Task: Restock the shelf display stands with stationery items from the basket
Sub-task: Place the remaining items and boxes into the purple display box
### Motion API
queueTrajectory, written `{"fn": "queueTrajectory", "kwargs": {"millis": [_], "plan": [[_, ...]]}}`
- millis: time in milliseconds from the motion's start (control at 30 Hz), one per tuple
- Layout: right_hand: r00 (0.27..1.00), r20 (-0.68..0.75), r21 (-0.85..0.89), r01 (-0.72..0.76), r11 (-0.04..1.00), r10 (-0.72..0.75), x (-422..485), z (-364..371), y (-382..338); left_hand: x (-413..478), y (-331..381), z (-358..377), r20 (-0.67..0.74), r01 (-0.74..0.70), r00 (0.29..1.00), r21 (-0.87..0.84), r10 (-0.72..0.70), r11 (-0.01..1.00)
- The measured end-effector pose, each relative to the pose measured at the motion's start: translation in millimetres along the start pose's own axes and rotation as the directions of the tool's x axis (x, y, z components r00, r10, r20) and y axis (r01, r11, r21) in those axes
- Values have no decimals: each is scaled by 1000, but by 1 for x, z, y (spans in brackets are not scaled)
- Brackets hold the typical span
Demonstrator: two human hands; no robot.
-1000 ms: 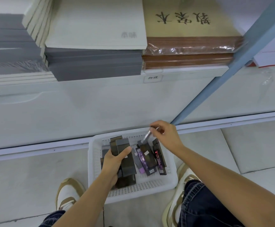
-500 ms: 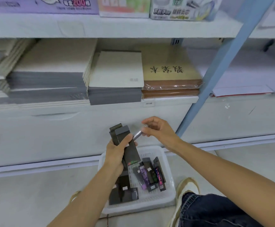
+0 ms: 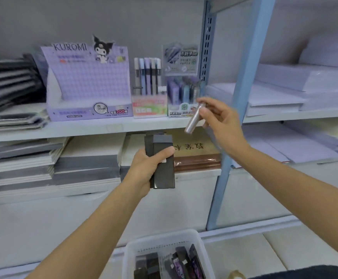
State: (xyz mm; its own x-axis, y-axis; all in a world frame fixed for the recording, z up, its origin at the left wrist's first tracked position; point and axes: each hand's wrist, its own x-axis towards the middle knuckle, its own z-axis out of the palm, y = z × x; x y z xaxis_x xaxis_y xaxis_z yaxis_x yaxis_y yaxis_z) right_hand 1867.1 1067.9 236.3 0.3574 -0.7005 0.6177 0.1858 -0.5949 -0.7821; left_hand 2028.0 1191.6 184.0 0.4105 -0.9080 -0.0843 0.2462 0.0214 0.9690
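My left hand (image 3: 146,165) grips a stack of dark flat boxes (image 3: 162,161), held upright in front of the lower shelf. My right hand (image 3: 219,120) pinches a slim silver tube (image 3: 194,119), tilted, just below and in front of a small display stand of pens (image 3: 181,97) with a printed card. Beside it stand a pink-fronted stand of pens (image 3: 149,91) and a large purple Kuromi display box (image 3: 89,85), which looks hollow inside. The white plastic basket (image 3: 131,250) sits on the floor at the bottom, with several dark and purple boxes in it.
A blue upright post (image 3: 242,101) stands right of my right hand. Stacks of grey and white paper pads (image 3: 79,158) and a brown wrapped book stack (image 3: 196,158) fill the lower shelf. White paper reams (image 3: 305,87) lie on the right bay.
The view tilted up from the basket to the shelf stands. Both hands rose, the left with the dark boxes, the right carrying the silver tube up to the pen display.
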Motion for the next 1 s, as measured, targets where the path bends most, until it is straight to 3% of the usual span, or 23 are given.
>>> {"fn": "queueTrajectory", "kwargs": {"millis": [133, 233, 600, 733, 867, 1000], "plan": [[974, -188, -142, 102, 985, -128, 45, -23, -22, 2, 36, 10, 23, -86, 996, 22, 85, 996], [958, -237, -259, 99, 961, -162, 72, -31, -21, 5, 51, 14, 27, -134, 991, 28, 134, 991], [987, -46, -578, 100, 810, -155, 98, -29, 9, 17, 62, 13, -11, -141, 990, 11, 141, 990], [992, 25, -623, 113, 774, -124, 101, -30, 9, 21, 64, 12, -19, -141, 990, 3, 141, 990], [990, -4, -592, 111, 798, -141, 96, -26, 17, 22, 68, 11, -22, -152, 988, -5, 152, 988], [982, -45, -695, 103, 712, -186, 93, -24, 26, 22, 74, 5, -39, -173, 984, -6, 173, 985]]}}
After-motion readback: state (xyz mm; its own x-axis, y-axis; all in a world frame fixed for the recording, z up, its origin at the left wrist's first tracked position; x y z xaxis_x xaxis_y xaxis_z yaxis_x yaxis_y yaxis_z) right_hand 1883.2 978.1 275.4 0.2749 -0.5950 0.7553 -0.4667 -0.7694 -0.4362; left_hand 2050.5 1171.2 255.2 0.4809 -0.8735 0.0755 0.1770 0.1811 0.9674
